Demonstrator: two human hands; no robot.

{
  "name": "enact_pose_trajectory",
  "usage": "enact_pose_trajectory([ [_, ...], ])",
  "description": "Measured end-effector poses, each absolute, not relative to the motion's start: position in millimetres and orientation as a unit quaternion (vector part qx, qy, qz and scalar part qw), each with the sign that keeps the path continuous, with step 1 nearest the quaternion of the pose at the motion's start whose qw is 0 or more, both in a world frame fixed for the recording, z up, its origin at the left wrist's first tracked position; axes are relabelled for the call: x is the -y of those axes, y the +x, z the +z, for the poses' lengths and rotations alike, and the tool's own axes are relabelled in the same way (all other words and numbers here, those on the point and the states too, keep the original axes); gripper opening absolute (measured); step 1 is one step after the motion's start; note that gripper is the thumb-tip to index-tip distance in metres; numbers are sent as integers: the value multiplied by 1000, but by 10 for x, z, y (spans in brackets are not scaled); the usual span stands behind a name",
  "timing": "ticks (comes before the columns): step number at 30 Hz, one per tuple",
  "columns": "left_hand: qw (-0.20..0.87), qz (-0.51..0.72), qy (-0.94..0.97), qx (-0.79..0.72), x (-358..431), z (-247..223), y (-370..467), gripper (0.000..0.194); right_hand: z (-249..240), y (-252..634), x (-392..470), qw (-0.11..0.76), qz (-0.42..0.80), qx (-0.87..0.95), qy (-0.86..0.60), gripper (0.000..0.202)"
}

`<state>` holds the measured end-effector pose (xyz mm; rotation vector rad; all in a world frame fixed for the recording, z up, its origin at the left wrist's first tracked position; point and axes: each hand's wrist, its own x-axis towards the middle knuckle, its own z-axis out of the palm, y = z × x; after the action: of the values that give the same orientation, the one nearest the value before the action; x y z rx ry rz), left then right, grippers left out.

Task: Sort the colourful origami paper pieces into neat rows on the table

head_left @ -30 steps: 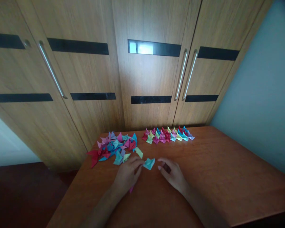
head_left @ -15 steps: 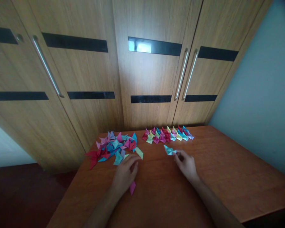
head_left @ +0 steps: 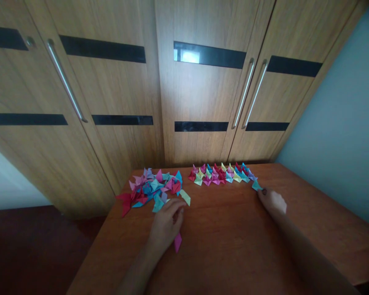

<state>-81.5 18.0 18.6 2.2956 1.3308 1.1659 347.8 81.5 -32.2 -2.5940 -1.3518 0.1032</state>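
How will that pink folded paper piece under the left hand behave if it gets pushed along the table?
The pink folded paper piece looks thin and very light, so it would probably slide easily on the smooth table. Its creases likely keep it fairly stiff, though pressing with the left hand could flatten it.

Right hand (head_left: pixel 273 200) pinches a teal folded paper (head_left: pixel 256 185) beside the tidy row (head_left: pixel 222 174); left hand (head_left: pixel 166 223) rests near the loose pile (head_left: pixel 152 189)

Bare table (head_left: pixel 233 229) between paper pile (head_left: pixel 153 189) and row (head_left: pixel 221 175)
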Motion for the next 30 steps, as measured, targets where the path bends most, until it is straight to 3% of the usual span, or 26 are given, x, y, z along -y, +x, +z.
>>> enact_pose_trajectory([
  [30,119,386,782,-474,-215,156,-860,24,-313,3496,-1019,107,43,464,-878,46],
])
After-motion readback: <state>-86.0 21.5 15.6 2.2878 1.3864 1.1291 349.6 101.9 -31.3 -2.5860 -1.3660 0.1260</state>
